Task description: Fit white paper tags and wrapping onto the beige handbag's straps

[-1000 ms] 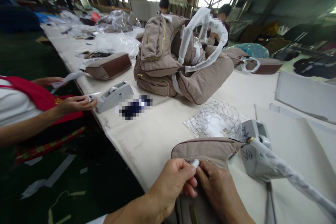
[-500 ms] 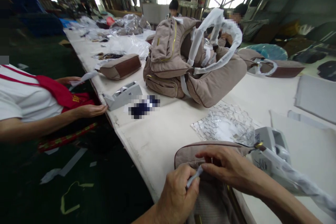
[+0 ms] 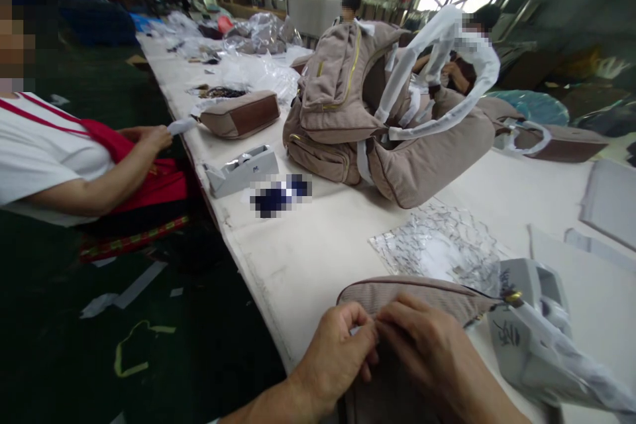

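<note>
A taupe corduroy bag (image 3: 407, 287) with dark piping lies at the table's near edge, under both hands. My left hand (image 3: 338, 351) is closed in a pinch above it, a sliver of a white strip (image 3: 354, 330) showing between thumb and fingers. Fingertips of my right hand (image 3: 432, 348) are pressed together and meet the left ones over the bag. Whatever the right fingers pinch is hidden. From the bag's right end, by a gold-coloured fitting (image 3: 513, 297), runs a strap wrapped in white film (image 3: 571, 351).
A grey tape dispenser (image 3: 529, 331) stands right of the bag; another dispenser (image 3: 248, 171) is near the left edge. Clear printed plastic (image 3: 437, 242) lies ahead, before stacked taupe bags (image 3: 338, 99). At left, a co-worker in a red apron (image 3: 119, 152) holds a white-wrapped strap.
My hands have come together, and the right fingers have closed beside the left. The white strip is now mostly covered. The view has shifted slightly. The co-worker's near hand has left the dispenser.
</note>
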Motion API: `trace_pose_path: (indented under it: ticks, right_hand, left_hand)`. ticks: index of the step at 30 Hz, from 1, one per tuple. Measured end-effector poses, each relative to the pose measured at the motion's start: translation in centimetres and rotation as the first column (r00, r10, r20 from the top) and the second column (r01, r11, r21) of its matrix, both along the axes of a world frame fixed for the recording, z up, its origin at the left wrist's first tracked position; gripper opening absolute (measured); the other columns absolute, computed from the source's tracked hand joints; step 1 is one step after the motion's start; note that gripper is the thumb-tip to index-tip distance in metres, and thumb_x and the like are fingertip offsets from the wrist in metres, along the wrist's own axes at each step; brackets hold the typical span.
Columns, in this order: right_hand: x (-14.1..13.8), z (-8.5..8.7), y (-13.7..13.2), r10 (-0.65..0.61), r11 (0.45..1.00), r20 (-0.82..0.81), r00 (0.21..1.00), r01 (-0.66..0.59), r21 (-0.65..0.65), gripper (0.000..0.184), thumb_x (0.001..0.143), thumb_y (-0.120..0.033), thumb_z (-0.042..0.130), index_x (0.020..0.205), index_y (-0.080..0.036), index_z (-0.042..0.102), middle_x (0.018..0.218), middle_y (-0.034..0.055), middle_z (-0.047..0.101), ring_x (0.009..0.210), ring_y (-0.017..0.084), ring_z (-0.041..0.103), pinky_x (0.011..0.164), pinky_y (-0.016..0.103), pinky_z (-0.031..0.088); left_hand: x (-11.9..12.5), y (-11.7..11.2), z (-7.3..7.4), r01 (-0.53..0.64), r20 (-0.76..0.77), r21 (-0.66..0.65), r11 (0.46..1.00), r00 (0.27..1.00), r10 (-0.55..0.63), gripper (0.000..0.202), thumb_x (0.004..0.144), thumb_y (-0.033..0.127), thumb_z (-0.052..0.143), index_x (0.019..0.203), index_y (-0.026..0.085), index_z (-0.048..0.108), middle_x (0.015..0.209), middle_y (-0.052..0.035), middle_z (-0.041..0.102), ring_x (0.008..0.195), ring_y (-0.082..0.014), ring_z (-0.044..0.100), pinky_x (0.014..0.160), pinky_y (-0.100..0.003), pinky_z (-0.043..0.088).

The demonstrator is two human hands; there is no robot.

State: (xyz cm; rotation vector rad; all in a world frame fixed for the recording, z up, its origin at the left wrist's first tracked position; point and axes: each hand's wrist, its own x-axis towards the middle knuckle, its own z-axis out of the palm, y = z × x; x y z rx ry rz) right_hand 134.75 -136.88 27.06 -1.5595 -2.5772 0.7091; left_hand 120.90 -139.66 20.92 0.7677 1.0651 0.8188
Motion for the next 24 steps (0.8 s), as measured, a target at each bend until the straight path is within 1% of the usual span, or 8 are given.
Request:
trace_pose_path:
  ticks: [4, 7, 9, 13, 16, 19, 21, 24]
  right_hand:
    - [1.6, -2.1, -2.1, 0.189, 0.962, -0.082, 0.979, -0.167, 0.217, 0.028, 0.089, -0.016, 0.036, 0.105, -0.019, 0.059, 0.089, 0.0073, 0.061, 0.075, 0.013, 0.061, 0.065, 0.02, 0.049]
    - [2.8, -3.6, -3.2, 0.283, 0.84, -0.007, 0.959, -0.244, 0.484, 0.045, 0.079, -0.01, 0.042, 0.124, -0.011, 0.049, 0.104, 0.0139, 0.061, 0.091, 0.02, 0.061, 0.075, 0.027, 0.054]
    - [3.5, -4.2, -3.8, 0.289, 0.783, 0.067, 0.955, -0.276, 0.557, 0.053, 0.075, -0.008, 0.043, 0.127, -0.009, 0.046, 0.109, 0.0152, 0.061, 0.097, 0.024, 0.06, 0.079, 0.032, 0.055]
    - [4.6, -3.3, -3.8, 0.309, 0.843, -0.056, 0.949, -0.246, 0.479, 0.046, 0.082, -0.01, 0.044, 0.128, -0.015, 0.046, 0.111, 0.0119, 0.061, 0.102, 0.019, 0.06, 0.084, 0.025, 0.052]
    - [4.2, -1.7, -2.3, 0.216, 0.921, -0.193, 0.957, -0.134, 0.365, 0.035, 0.09, -0.018, 0.044, 0.125, -0.017, 0.047, 0.093, 0.0069, 0.064, 0.081, 0.012, 0.064, 0.067, 0.016, 0.052]
    - [3.0, -0.7, -0.4, 0.18, 0.967, -0.083, 0.98, -0.161, 0.2, 0.019, 0.091, -0.022, 0.046, 0.105, -0.021, 0.058, 0.075, 0.0002, 0.059, 0.061, 0.01, 0.061, 0.053, 0.018, 0.047]
    - [2.2, -0.7, 0.3, 0.241, 0.953, 0.088, 0.966, -0.253, 0.167, 0.01, 0.088, -0.022, 0.051, 0.086, -0.021, 0.061, 0.071, -0.0008, 0.057, 0.053, 0.011, 0.057, 0.046, 0.022, 0.04]
    - [1.4, -1.6, 0.3, 0.376, 0.844, 0.341, 0.861, -0.47, 0.256, 0.004, 0.08, -0.015, 0.058, 0.079, -0.019, 0.057, 0.072, 0.0005, 0.057, 0.049, 0.014, 0.053, 0.039, 0.027, 0.027]
  left_hand:
    - [0.4, 0.1, -0.5, -0.066, 0.327, -0.199, 0.978, 0.936, 0.13, 0.02, 0.062, 0.031, 0.062, 0.06, 0.015, 0.05, 0.047, 0.0018, 0.049, 0.039, -0.0062, 0.039, 0.037, -0.016, 0.026]
    - [0.7, 0.1, -0.9, -0.075, 0.466, -0.271, 0.96, 0.862, 0.199, 0.022, 0.06, 0.028, 0.065, 0.056, 0.014, 0.048, 0.045, 0.0031, 0.048, 0.038, -0.0048, 0.038, 0.045, -0.018, 0.037]
    - [0.6, 0.1, -1.0, -0.061, 0.501, -0.275, 0.959, 0.843, 0.197, 0.022, 0.061, 0.027, 0.066, 0.057, 0.014, 0.049, 0.044, 0.0039, 0.048, 0.036, -0.0043, 0.037, 0.052, -0.022, 0.043]
    - [0.5, -0.1, -1.2, -0.046, 0.45, -0.208, 0.977, 0.882, 0.138, 0.024, 0.063, 0.032, 0.068, 0.066, 0.014, 0.052, 0.047, 0.0032, 0.052, 0.036, -0.0042, 0.04, 0.053, -0.022, 0.043]
    - [0.4, -0.4, -1.1, -0.056, 0.364, -0.141, 0.988, 0.926, 0.104, 0.028, 0.066, 0.036, 0.067, 0.067, 0.014, 0.05, 0.048, 0.0029, 0.052, 0.037, -0.0048, 0.043, 0.045, -0.017, 0.035]
    - [0.4, -0.4, -1.1, -0.067, 0.329, -0.114, 0.991, 0.939, 0.101, 0.028, 0.067, 0.036, 0.066, 0.067, 0.014, 0.049, 0.048, 0.0032, 0.052, 0.039, -0.0052, 0.044, 0.043, -0.016, 0.033]
    - [0.4, -0.3, -1.2, -0.054, 0.333, -0.126, 0.991, 0.938, 0.094, 0.026, 0.067, 0.035, 0.066, 0.066, 0.015, 0.049, 0.045, 0.0041, 0.05, 0.036, -0.0048, 0.042, 0.046, -0.017, 0.038]
    - [0.2, 0.1, -1.7, -0.023, 0.384, -0.199, 0.98, 0.918, 0.1, 0.027, 0.066, 0.034, 0.067, 0.064, 0.015, 0.048, 0.043, 0.006, 0.047, 0.033, -0.0038, 0.035, 0.048, -0.022, 0.046]
